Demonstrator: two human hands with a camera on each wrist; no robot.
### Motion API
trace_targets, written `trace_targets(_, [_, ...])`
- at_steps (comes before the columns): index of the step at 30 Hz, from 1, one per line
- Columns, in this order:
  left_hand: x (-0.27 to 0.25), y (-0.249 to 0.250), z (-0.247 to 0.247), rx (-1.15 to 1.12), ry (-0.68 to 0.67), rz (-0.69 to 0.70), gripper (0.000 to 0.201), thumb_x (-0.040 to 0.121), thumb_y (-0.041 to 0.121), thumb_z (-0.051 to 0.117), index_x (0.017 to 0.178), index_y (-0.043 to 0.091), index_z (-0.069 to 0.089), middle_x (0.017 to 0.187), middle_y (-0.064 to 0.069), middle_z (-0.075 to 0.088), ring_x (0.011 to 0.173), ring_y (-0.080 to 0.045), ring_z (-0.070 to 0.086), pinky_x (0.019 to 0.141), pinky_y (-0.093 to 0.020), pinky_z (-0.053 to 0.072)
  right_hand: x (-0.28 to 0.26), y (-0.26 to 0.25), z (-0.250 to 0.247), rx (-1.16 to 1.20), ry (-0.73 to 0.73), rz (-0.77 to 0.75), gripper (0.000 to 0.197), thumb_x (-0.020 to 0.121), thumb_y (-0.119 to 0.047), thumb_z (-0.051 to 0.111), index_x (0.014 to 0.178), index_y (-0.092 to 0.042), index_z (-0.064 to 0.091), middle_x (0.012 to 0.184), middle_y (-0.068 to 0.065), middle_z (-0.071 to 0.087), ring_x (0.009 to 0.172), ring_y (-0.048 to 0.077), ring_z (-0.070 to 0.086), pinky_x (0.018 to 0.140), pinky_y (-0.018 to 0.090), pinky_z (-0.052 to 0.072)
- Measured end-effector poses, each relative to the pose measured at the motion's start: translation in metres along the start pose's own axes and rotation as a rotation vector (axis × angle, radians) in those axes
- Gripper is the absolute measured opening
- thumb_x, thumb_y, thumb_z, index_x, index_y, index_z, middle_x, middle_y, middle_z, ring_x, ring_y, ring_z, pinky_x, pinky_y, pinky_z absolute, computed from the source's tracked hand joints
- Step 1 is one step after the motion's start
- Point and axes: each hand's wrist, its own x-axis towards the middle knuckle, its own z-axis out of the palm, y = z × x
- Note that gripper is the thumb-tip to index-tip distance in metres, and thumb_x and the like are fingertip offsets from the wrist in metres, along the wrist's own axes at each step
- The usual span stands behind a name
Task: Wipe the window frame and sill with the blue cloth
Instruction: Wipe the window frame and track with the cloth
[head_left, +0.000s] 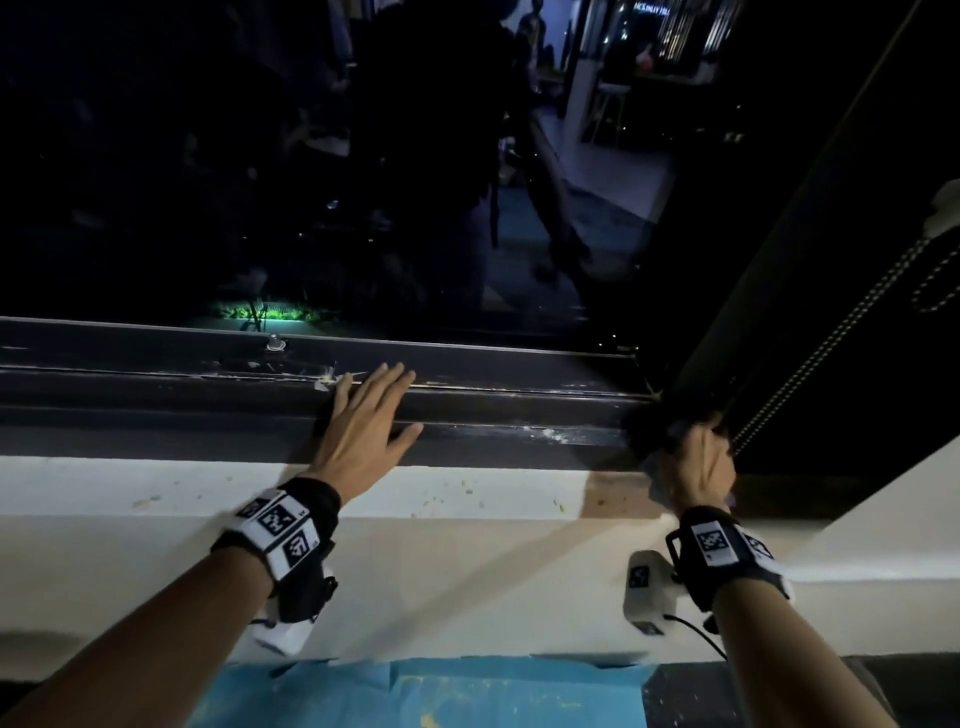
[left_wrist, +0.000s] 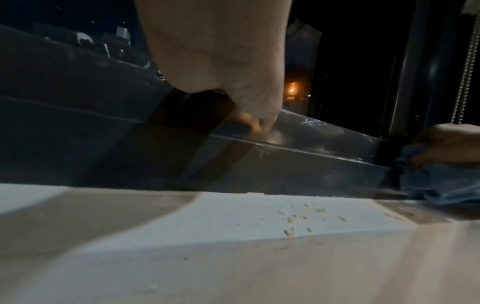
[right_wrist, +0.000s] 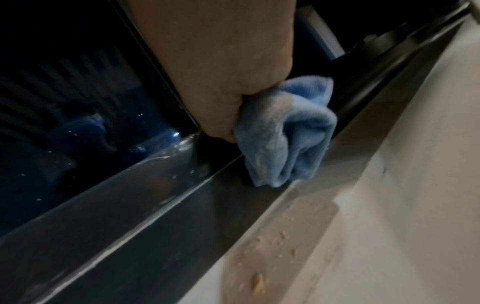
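A: From the head view, how are the arms lying?

B: Both forearms are reaching forward over the white sill (head_left: 493, 493). The left hand (head_left: 363, 415) is lying flat, fingers straight and spread, resting on the dark window frame (head_left: 156, 384). The right hand (head_left: 696, 462) is curling into a fist at the frame's right corner, beside the bead chain (head_left: 810, 364).

A: And the room along the edge?

B: The bottom rail is running bare between the two hands, which are well apart. Crumbs (head_left: 467, 491) are dotting the sill.

A: What is the left wrist view giving?

B: The left hand (left_wrist: 221, 61) is filling the top, its fingers pressing down on the frame (left_wrist: 298, 164). Far right, the right hand (left_wrist: 446, 142) is bunching the blue cloth (left_wrist: 436, 181) where rail meets upright. Crumbs (left_wrist: 298, 218) are sitting on the sill (left_wrist: 182, 216).

A: And the right wrist view?

B: The right hand (right_wrist: 213, 72) is gripping the blue cloth (right_wrist: 285, 133) tightly, the folded wad hanging below the fist and touching the frame's (right_wrist: 155, 236) lower ledge, just beside the sill (right_wrist: 389, 205). More crumbs (right_wrist: 259, 281) are lying there.
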Motion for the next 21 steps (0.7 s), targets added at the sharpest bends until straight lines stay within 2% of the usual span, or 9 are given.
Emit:
trace_targets(2, [0.001, 0.003, 0.001, -0.049, 0.005, -0.015, 0.071, 0.086, 0.055, 0.037, 0.145, 0.015, 0.032, 0.152, -0.005, 0.031, 0.142, -0.019, 0.023, 0.116, -0.047, 0.002, 0.002, -0.008, 0.008, -0.051, 0.031, -0.011, 0.072, 0.081, -0.004, 0.064, 0.140, 0.003, 0.023, 0.124, 0.029, 0.049, 0.105, 0.047, 0.055, 0.082, 0.053, 0.047])
trace_targets(4, [0.002, 0.006, -0.001, -0.088, 0.008, -0.037, 0.071, 0.085, 0.054, 0.042, 0.145, 0.016, 0.032, 0.153, -0.004, 0.030, 0.143, -0.018, 0.021, 0.117, -0.046, -0.001, -0.002, -0.018, 0.015, -0.178, 0.029, -0.103, 0.067, 0.089, -0.001, 0.051, 0.144, 0.003, 0.012, 0.130, 0.029, 0.046, 0.113, 0.046, 0.050, 0.086, 0.056, 0.044])
trace_targets(6, [0.002, 0.006, -0.003, -0.119, 0.006, -0.046, 0.070, 0.086, 0.051, 0.047, 0.145, 0.017, 0.031, 0.153, -0.002, 0.028, 0.143, -0.016, 0.018, 0.117, -0.045, -0.004, -0.004, -0.026, 0.016, -0.196, 0.013, -0.175, 0.058, 0.090, -0.004, 0.048, 0.140, 0.006, 0.021, 0.126, 0.030, 0.048, 0.113, 0.045, 0.048, 0.088, 0.050, 0.043])
trace_targets(8, [0.001, 0.004, -0.005, -0.149, 0.009, -0.040, 0.066, 0.090, 0.045, 0.055, 0.145, 0.018, 0.032, 0.154, -0.002, 0.028, 0.143, -0.014, 0.018, 0.117, -0.042, -0.005, -0.009, -0.028, 0.006, -0.046, -0.001, -0.199, 0.047, 0.084, -0.011, 0.059, 0.123, 0.006, 0.039, 0.113, 0.032, 0.056, 0.105, 0.046, 0.054, 0.080, 0.045, 0.044])
trace_targets(11, [0.001, 0.004, -0.007, -0.185, 0.026, -0.040, 0.064, 0.089, 0.037, 0.060, 0.144, 0.017, 0.033, 0.153, -0.001, 0.029, 0.143, -0.013, 0.018, 0.117, -0.040, -0.004, -0.012, -0.005, -0.016, 0.157, 0.000, -0.290, 0.032, 0.082, -0.017, 0.066, 0.104, -0.001, 0.051, 0.093, 0.029, 0.066, 0.087, 0.041, 0.063, 0.066, 0.033, 0.041])
trace_targets(12, [0.001, 0.005, -0.007, -0.187, 0.028, -0.041, 0.064, 0.089, 0.036, 0.060, 0.144, 0.017, 0.034, 0.153, -0.001, 0.029, 0.143, -0.013, 0.018, 0.117, -0.040, -0.004, -0.011, 0.004, -0.021, 0.178, 0.004, -0.297, 0.029, 0.082, -0.015, 0.066, 0.105, -0.004, 0.052, 0.090, 0.025, 0.067, 0.082, 0.039, 0.064, 0.063, 0.032, 0.042])
trace_targets(14, [0.001, 0.004, -0.005, -0.185, 0.034, -0.044, 0.064, 0.089, 0.035, 0.061, 0.144, 0.018, 0.033, 0.153, -0.001, 0.029, 0.143, -0.013, 0.019, 0.117, -0.041, -0.003, -0.010, 0.016, -0.023, 0.170, 0.018, -0.261, 0.028, 0.081, -0.007, 0.060, 0.106, -0.012, 0.050, 0.088, 0.020, 0.066, 0.077, 0.038, 0.064, 0.057, 0.038, 0.050])
trace_targets(17, [0.001, 0.004, -0.002, -0.187, 0.059, -0.041, 0.065, 0.087, 0.033, 0.063, 0.143, 0.017, 0.035, 0.152, -0.002, 0.031, 0.143, -0.014, 0.020, 0.118, -0.044, -0.001, -0.007, 0.013, -0.006, -0.017, 0.062, -0.251, 0.035, 0.079, -0.006, 0.058, 0.111, -0.012, 0.046, 0.103, 0.023, 0.059, 0.095, 0.043, 0.057, 0.069, 0.047, 0.049])
trace_targets(21, [-0.001, 0.002, 0.001, -0.182, 0.079, -0.033, 0.066, 0.086, 0.034, 0.064, 0.143, 0.016, 0.036, 0.151, -0.003, 0.033, 0.142, -0.015, 0.022, 0.117, -0.044, -0.001, 0.003, -0.008, 0.015, 0.026, 0.090, -0.110, 0.045, 0.077, -0.004, 0.058, 0.118, 0.001, 0.038, 0.109, 0.032, 0.056, 0.104, 0.047, 0.050, 0.082, 0.049, 0.043])
